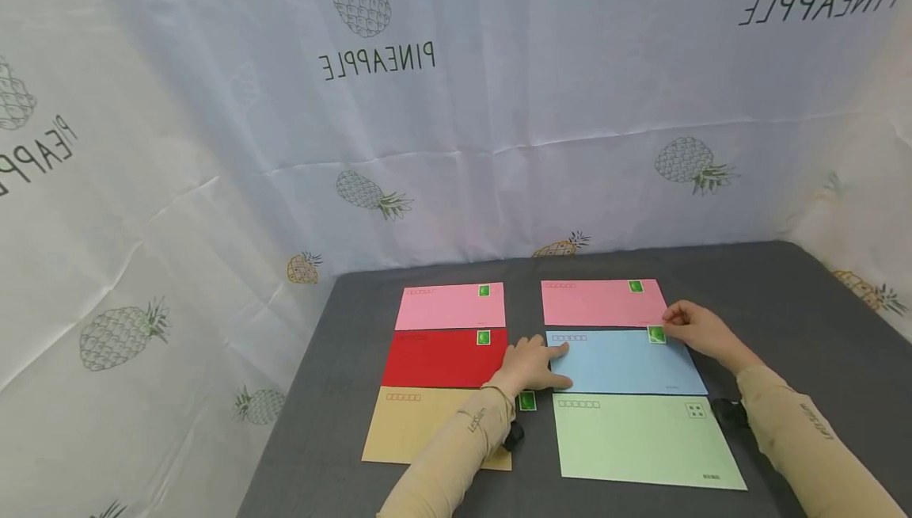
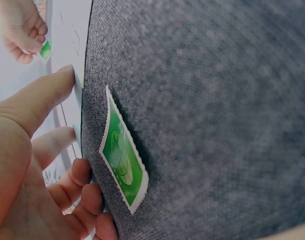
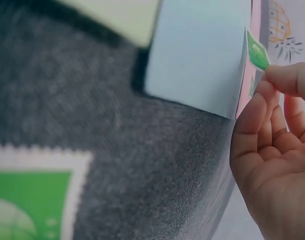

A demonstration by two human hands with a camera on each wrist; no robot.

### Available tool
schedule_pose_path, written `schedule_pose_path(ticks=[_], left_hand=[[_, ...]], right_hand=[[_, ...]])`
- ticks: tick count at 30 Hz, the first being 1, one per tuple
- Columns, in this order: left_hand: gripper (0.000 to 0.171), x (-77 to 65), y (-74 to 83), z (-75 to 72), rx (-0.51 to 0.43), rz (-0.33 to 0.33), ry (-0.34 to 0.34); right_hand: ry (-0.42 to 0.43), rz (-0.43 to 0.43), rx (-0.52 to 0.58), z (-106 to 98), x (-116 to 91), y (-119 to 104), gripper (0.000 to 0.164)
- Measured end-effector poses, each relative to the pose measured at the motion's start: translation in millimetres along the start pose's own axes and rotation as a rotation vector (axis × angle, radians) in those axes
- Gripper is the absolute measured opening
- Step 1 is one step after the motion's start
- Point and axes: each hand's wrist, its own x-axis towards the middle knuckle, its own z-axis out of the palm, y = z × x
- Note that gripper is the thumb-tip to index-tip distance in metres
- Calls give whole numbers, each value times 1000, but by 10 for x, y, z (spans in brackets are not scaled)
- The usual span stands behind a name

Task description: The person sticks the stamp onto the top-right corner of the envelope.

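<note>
1. The right hand (image 1: 701, 333) is pinching a green stamp (image 1: 656, 334) between thumb and fingertip, at the upper right corner of the blue envelope (image 1: 620, 363); whether the stamp is touching the paper, I cannot tell.
2. The left hand (image 1: 530, 363), well apart from the right, is gripping nothing; its thumb and forefinger are spreading over the blue envelope's left edge.
3. A loose stamp (image 1: 527, 401) is lying just beside the left hand, on the dark grey tabletop (image 1: 805, 304).
4. Two pink envelopes (image 1: 598, 306), a red envelope (image 1: 442, 363), a yellow envelope (image 1: 420, 427) and a light green envelope (image 1: 634, 439) are lying around in two columns.
5. Behind, a pale pineapple-print curtain (image 1: 456, 106) is hanging, its lettering reading backwards.
</note>
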Motion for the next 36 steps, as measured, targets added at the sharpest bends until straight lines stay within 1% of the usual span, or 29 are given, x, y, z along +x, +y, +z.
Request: schedule_pose_path(ticks=[6,14,24,29,36], left_hand=[[66,-4,0,-1,-9,-4,5],[66,-11,-3,13,-15,-1,9],[67,-17,-13,4,-23,7,6],[67,-10,-15,1,-29,8,4],[67,2,-22,-6,-25,10,15]], right_hand=[[-5,27,-11,31,2,-24,32],[-6,10,-44,72,15,-39,29],[-7,35,-53,69,-30,-122,27],[-11,52,-68,80,-21,-124,27],[-15,53,-71,92,6,-112,27]])
